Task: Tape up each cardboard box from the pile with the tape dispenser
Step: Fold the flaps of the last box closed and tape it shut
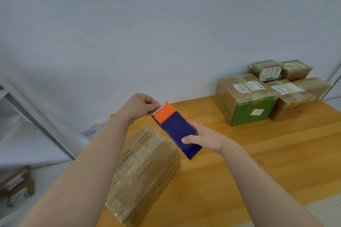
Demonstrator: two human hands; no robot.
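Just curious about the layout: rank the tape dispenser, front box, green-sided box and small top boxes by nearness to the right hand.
1. The tape dispenser, held in the right hand.
2. The front box, just left and below.
3. The green-sided box, back right.
4. The small top boxes, farthest back, stacked on others.

This looks like a parcel-packing or mailroom corner. Taped cardboard parcels (245, 108) bearing printed shipping labels (248, 86) are stacked at the right of the frame on a wooden table (258, 162), against a plain white wall (147, 24). A white shelving frame (36, 116) stands at the left (more labelled packages (16, 186) lie at lower left).
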